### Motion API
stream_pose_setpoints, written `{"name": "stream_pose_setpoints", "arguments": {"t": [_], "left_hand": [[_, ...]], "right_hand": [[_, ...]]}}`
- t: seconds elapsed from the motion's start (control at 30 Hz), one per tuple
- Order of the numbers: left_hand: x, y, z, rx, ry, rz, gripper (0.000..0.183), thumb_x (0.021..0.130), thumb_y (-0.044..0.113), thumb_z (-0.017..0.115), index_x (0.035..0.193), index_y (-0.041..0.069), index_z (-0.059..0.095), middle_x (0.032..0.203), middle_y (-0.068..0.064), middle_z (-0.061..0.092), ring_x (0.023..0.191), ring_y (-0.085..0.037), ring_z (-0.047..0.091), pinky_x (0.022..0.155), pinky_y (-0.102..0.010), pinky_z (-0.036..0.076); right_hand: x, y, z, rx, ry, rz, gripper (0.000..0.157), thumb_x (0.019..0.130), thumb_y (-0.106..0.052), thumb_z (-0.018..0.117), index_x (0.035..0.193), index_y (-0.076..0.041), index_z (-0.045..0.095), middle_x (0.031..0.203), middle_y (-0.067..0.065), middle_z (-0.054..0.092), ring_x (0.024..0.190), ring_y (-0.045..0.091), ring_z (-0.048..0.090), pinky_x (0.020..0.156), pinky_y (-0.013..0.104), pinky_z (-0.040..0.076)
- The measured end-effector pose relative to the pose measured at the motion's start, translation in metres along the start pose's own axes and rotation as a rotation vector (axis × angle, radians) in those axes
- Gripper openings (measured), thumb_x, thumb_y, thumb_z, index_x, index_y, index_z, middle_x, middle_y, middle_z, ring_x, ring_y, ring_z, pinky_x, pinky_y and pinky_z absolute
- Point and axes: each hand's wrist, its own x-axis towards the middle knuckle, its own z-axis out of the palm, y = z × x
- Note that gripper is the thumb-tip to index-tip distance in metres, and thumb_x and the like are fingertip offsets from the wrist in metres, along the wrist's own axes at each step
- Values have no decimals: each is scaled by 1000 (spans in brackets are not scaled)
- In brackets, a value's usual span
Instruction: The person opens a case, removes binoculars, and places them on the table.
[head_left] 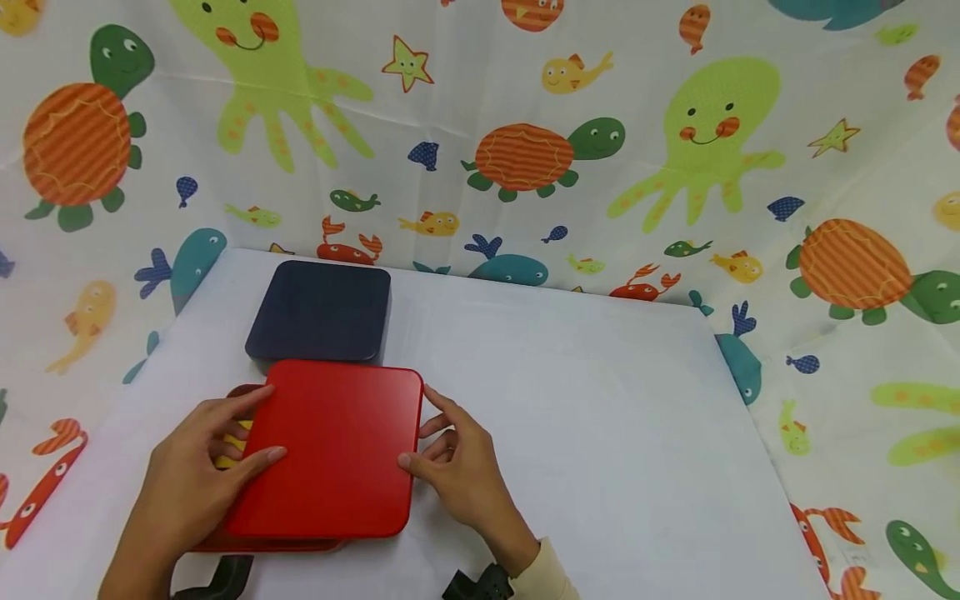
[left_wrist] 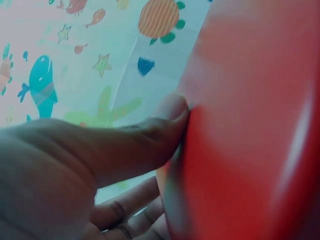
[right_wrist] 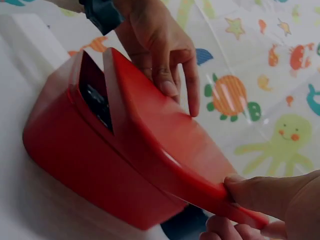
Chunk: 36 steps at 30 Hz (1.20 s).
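A square red lid lies askew over a red box, shifted to the right and raised along one side in the right wrist view. Through that gap something dark shows inside. My right hand pinches the lid's right edge, thumb on top and fingers beneath. At the left edge my left hand holds the lid, its thumb against the surface and the other fingers past the rim. Between these fingers a bit of yellow peeks out of the box; the lid hides most of the inside.
Just behind the red box stands a dark navy box with rounded corners. Both rest on a white table. A cloth printed with sea animals hangs behind and around it. Dark straps sit at the wrists.
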Motion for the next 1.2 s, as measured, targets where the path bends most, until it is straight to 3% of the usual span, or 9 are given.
{"name": "stream_pose_setpoints", "arguments": {"t": [0.2, 0.43, 0.73, 0.9, 1.2], "left_hand": [[5, 14, 13, -34, -7, 53, 84, 80, 23, 94, 155, 17, 56, 124, -22, 64, 87, -24, 67, 65, -26, 63], [7, 28, 28, -64, 1, 92, 83, 79, 22, 95, 153, 17, 59, 124, -19, 63, 84, -21, 63, 65, -14, 54], [9, 47, 53, -120, 20, 150, 79, 81, 22, 94, 152, 17, 60, 129, -16, 63, 90, -21, 66, 68, -16, 57], [10, 56, 66, -117, 26, 161, 77, 81, 21, 94, 151, 17, 61, 124, -12, 64, 91, -20, 64, 69, -18, 58], [11, 78, 84, -133, 17, 173, 76, 81, 22, 94, 150, 16, 62, 116, -10, 63, 79, -14, 58, 66, -19, 55]], "right_hand": [[-4, 8, -18, 1, 19, 14, 84, 88, -16, 88, 159, -37, 48, 114, 6, 66, 78, 14, 70, 69, 24, 60], [-10, 14, -35, 19, 35, 43, 83, 88, -16, 88, 159, -36, 48, 115, 8, 66, 78, 16, 71, 69, 24, 60], [-17, 21, -60, -18, 102, 66, 80, 88, -12, 87, 156, -35, 52, 114, 9, 67, 78, 18, 70, 69, 23, 59], [-21, 25, -70, -43, 151, 80, 78, 88, -10, 87, 154, -36, 56, 113, 9, 67, 79, 20, 70, 69, 24, 59], [-30, 33, -89, -56, 228, 101, 76, 86, -6, 88, 149, -36, 61, 112, 10, 68, 79, 21, 71, 68, 25, 59]]}}
